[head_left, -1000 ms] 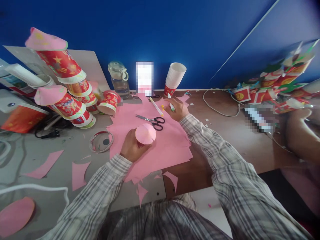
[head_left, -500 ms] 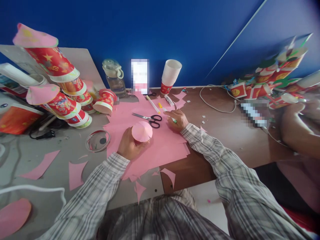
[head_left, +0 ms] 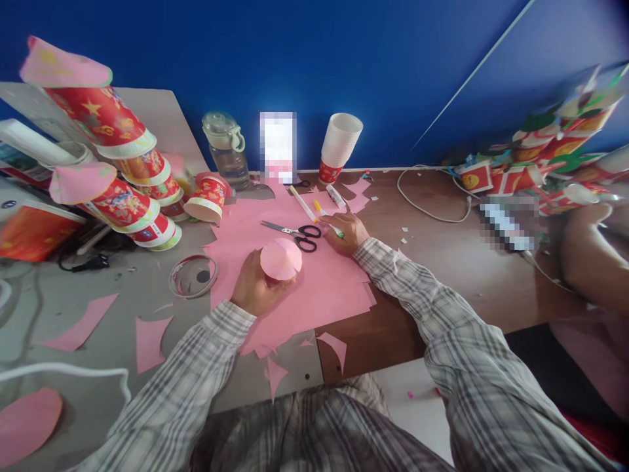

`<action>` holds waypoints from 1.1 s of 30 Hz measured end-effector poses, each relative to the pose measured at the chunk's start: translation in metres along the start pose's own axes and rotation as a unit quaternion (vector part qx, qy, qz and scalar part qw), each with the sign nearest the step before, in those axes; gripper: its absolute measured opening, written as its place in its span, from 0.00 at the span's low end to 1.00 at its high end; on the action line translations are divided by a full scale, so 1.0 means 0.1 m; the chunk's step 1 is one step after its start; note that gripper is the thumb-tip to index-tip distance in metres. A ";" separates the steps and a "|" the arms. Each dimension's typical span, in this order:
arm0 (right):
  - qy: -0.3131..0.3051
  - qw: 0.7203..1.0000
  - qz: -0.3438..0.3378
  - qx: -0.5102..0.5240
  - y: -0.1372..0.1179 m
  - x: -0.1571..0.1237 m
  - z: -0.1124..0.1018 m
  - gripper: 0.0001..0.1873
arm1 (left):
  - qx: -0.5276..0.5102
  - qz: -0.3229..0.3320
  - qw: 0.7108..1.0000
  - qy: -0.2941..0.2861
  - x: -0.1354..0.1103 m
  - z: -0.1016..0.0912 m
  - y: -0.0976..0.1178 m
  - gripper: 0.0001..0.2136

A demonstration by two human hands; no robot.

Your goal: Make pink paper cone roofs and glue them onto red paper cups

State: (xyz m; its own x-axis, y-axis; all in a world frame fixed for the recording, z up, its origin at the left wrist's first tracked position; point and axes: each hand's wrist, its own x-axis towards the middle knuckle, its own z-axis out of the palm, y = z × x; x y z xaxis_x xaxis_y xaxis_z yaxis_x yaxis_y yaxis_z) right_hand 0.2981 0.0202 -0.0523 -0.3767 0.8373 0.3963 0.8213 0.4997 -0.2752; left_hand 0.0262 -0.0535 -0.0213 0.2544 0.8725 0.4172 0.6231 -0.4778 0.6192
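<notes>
Through the head feed, I have my left hand (head_left: 255, 285) wrapped round a pink-cone-topped cup (head_left: 281, 258), just nearside of the scissors (head_left: 289, 229). My right hand (head_left: 350, 229) bends over a green-and-white marker (head_left: 339, 233) right of the scissors; I can't tell whether its fingers grip. Beyond the scissors stand stacked paper cups (head_left: 341, 145).

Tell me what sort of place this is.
Probably a paper-craft table: scissors lie on pink paper, and decorated paper cups are stacked at the left.
</notes>
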 end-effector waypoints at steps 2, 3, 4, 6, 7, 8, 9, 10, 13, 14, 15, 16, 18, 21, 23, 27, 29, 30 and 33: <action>-0.006 1.000 -0.001 -0.002 0.00 0.02 0.00 0.21 | -0.002 -0.003 1.000 -0.005 0.00 0.00 -0.01 0.24; -0.009 1.000 -0.002 -0.002 0.00 0.03 -0.01 0.21 | -0.003 -0.004 1.000 -0.006 0.00 0.00 -0.01 0.25; -0.014 1.000 -0.004 -0.003 0.00 0.04 -0.01 0.21 | -0.004 -0.004 1.000 -0.009 0.00 0.01 -0.01 0.25; -0.024 1.000 -0.008 -0.006 -0.01 0.05 -0.03 0.22 | -0.003 -0.004 1.000 -0.011 -0.01 0.00 -0.01 0.25; -0.029 0.999 -0.010 -0.007 -0.01 0.06 -0.04 0.22 | -0.002 -0.003 1.000 -0.011 -0.01 0.00 -0.01 0.25; -0.035 0.999 -0.012 -0.008 -0.01 0.07 -0.05 0.23 | -0.002 -0.003 1.000 -0.010 -0.01 0.00 -0.01 0.25; -0.039 0.999 -0.014 -0.009 -0.01 0.08 -0.05 0.24 | -0.003 -0.003 1.000 -0.011 -0.01 0.00 -0.01 0.25; -0.044 0.999 -0.015 -0.009 0.00 0.09 -0.06 0.25 | -0.004 -0.003 1.000 -0.012 -0.01 0.00 -0.01 0.25; -0.058 0.998 -0.020 -0.012 0.03 0.12 -0.05 0.28 | -0.008 0.000 1.000 -0.016 0.00 -0.01 0.00 0.26; -0.062 0.998 -0.020 -0.013 0.04 0.13 -0.04 0.29 | -0.009 0.002 1.000 -0.016 0.00 -0.01 0.01 0.26; -0.066 0.998 -0.019 -0.014 0.05 0.14 -0.04 0.30 | -0.009 0.002 1.000 -0.015 0.00 -0.01 0.01 0.25; -0.069 0.997 -0.017 -0.017 0.05 0.15 -0.03 0.30 | -0.009 0.003 1.000 -0.014 0.01 -0.02 0.01 0.25; -0.072 0.997 -0.010 -0.026 0.06 0.17 -0.02 0.30 | -0.007 0.001 1.000 -0.012 0.01 -0.02 0.02 0.25; -0.073 0.997 0.001 -0.037 0.06 0.18 0.00 0.31 | -0.006 0.001 1.000 -0.014 0.01 -0.01 0.02 0.25; -0.069 0.997 0.002 -0.039 0.07 0.19 0.00 0.32 | -0.007 0.000 1.000 -0.018 0.01 -0.01 0.02 0.24; -0.061 0.997 -0.012 -0.043 0.07 0.21 0.01 0.32 | -0.008 -0.007 1.000 -0.019 0.01 -0.02 0.03 0.23; -0.063 0.997 -0.017 -0.043 0.05 0.22 0.01 0.32 | -0.011 -0.011 1.000 -0.019 0.02 -0.02 0.04 0.24; -0.067 0.997 -0.015 -0.045 0.04 0.22 0.02 0.33 | -0.013 -0.013 1.000 -0.022 0.02 -0.02 0.04 0.24; -0.088 0.995 -0.005 -0.054 0.01 0.25 0.03 0.36 | -0.015 -0.016 0.999 -0.029 0.02 -0.02 0.04 0.24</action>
State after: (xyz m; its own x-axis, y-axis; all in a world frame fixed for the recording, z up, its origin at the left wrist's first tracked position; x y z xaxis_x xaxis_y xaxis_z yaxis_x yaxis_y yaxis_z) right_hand 0.2883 0.0420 -0.0455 -0.4462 0.8632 0.2362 0.8550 0.4891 -0.1725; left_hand 0.0271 -0.0540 -0.0169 0.2777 0.8918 0.3572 0.6098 -0.4510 0.6517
